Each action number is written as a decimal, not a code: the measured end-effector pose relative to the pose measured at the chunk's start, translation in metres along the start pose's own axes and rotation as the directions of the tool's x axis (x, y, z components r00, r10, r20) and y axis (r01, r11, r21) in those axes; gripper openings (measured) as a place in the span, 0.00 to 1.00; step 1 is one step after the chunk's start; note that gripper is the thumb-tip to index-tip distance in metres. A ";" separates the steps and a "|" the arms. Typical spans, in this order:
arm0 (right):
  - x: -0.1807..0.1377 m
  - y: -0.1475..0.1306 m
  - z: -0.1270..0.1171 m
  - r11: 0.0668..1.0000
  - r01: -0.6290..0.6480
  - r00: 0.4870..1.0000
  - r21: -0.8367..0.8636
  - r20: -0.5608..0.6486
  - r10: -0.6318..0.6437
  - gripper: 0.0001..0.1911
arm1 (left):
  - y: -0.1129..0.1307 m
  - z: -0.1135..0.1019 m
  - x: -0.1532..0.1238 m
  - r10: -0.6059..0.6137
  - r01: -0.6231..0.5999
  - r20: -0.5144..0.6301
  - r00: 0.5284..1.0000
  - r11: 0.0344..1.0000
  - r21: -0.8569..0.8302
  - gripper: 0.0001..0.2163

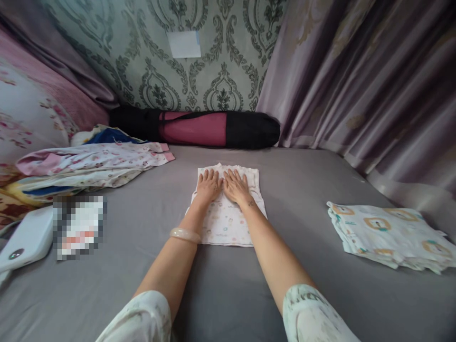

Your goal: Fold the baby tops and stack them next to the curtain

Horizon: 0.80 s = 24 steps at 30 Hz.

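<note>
A small white garment (228, 225) with a faint pastel print lies folded on the grey bed sheet (149, 266), straight in front of me. My left hand (210, 185) rests palm down on its upper left part, fingers stretched out. Beside it, my right hand (235, 185) presses flat on the upper right part, its fingers spread. The two hands nearly touch at the thumbs. Neither grips the cloth. A pale bangle (185, 235) circles the left forearm.
Piled clothes (96, 164) lie at the left, near a white device (30, 237) and a blurred-out item (81, 228). Folded printed cloth (388, 232) sits at the right. A black and pink long bag (194, 129) lies along the wall; purple curtains (320, 71) hang at the right.
</note>
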State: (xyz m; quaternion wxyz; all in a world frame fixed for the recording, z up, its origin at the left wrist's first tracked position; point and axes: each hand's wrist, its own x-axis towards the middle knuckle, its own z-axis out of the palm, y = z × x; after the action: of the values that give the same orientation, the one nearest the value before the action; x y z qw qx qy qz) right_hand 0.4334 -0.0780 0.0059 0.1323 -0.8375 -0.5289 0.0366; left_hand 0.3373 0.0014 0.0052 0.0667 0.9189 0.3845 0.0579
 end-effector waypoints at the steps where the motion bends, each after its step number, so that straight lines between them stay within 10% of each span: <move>1: 0.000 0.001 0.001 1.000 -0.008 1.000 -0.002 0.013 0.008 0.28 | -0.001 0.001 0.001 -0.009 0.009 0.027 1.000 1.000 -0.002 0.27; 17: 0.003 0.008 -0.002 0.991 -0.132 0.983 0.027 -0.125 0.134 0.30 | -0.006 -0.005 0.003 -0.028 0.029 -0.182 0.983 1.000 0.003 0.26; 24: 0.003 0.018 0.005 0.969 -0.245 0.963 -0.022 -0.121 0.240 0.31 | -0.012 0.004 0.004 -0.072 0.072 0.002 0.997 0.997 0.001 0.30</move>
State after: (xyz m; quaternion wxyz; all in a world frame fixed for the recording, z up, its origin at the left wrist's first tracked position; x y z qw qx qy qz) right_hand 0.4496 -0.0815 -0.0029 0.1423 -0.8989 -0.4144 -0.0063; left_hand 0.3321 0.0123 -0.0006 0.0686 0.9044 0.4176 0.0543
